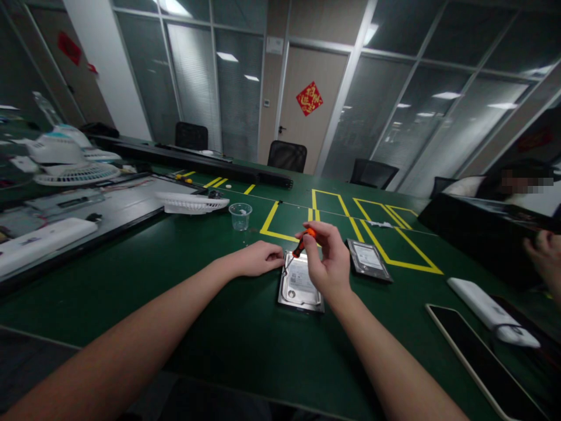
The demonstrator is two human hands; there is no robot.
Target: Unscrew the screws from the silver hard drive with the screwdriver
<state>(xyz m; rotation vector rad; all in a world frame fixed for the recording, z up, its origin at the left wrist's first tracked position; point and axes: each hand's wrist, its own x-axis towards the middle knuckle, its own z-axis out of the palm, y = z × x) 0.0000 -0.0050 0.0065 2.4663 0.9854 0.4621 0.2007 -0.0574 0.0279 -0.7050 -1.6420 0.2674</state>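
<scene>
A silver hard drive [299, 286] lies flat on the green table in front of me. My right hand [328, 257] is closed around an orange and black screwdriver [302, 242], its shaft slanting down to the left edge of the drive's cover. At the drive's upper left side rests my left hand [262, 258], fingers curled together with the tips against the edge. Whether those fingertips pinch anything small cannot be made out. A second hard drive [369, 261] lies to the right of my right hand.
Left of the drive stands a clear plastic cup [241, 217]. Fan parts [193, 203] and a large flat panel [131, 202] lie farther left. On the right are a phone [475, 356], a white device [493, 313], a black box [473, 240] and another person's hand [546, 257].
</scene>
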